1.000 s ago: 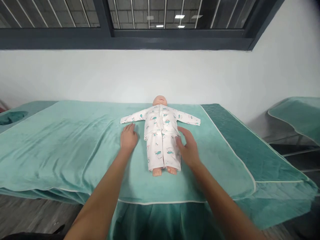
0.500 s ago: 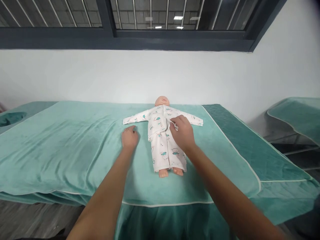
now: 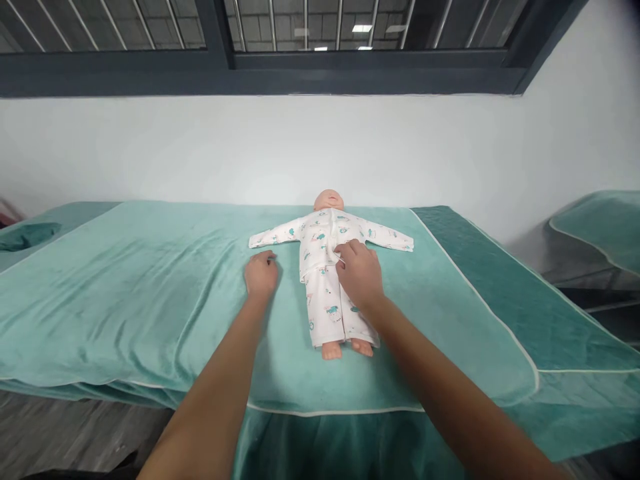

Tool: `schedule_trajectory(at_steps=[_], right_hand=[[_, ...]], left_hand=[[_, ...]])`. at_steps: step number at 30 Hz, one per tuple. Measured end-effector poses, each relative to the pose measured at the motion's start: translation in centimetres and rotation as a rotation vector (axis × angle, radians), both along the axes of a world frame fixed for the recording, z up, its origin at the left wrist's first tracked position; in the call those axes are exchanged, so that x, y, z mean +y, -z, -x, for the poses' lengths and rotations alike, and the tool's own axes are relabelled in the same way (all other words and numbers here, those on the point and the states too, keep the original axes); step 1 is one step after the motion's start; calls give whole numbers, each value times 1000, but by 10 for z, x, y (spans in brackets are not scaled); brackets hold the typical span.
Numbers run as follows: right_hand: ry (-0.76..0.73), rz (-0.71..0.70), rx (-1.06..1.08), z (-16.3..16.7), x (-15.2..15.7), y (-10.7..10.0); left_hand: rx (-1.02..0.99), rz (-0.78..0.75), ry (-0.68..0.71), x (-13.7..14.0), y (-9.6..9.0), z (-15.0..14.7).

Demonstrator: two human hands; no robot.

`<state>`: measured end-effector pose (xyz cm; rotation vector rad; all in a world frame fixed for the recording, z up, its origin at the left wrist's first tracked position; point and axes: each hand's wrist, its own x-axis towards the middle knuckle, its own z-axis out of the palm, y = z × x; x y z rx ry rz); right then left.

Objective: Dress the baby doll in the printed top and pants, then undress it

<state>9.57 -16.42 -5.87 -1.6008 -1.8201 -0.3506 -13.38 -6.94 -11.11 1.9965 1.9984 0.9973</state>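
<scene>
Front edge of white, teal-printed cloth shirt [image 3: 315, 248] appears pinched by right hand [image 3: 359, 270], at waist of pink, smooth-headed doll [image 3: 329, 199]. Left hand [image 3: 261, 273] is rested beside doll, fingers curled, grip unclear. Shirt-front adjustment is presumed; next, light finger pressure is called for.

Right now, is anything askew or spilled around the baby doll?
No spill shows. The teal blanket is wrinkled out past the left hand, which looks untidy against its smoother stretch beyond the right hand.
</scene>
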Motion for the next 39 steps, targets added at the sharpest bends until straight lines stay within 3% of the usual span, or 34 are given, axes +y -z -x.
schedule_trajectory(at_steps=[4,10,18,27,34,36,39], right_hand=[[-23,41,-34,-4,-7,3],[-119,-13,-80,5,-18,-2],[-251,41,-249,14,0,-16],[-342,62,-64,21,-15,-13],[-422,177,223,20,-64,-4],[-393,134,279,12,-76,3],[-231,6,347,-8,-80,13]], left_hand=[[-16,-1,-12,1,1,0],[-22,-6,-19,1,1,-1],[-20,-7,-23,2,2,-1],[-30,-14,-41,5,0,-1],[-30,-2,-68,5,-3,-2],[-30,-1,-74,6,-3,-2],[-30,-3,-76,7,-2,-2]])
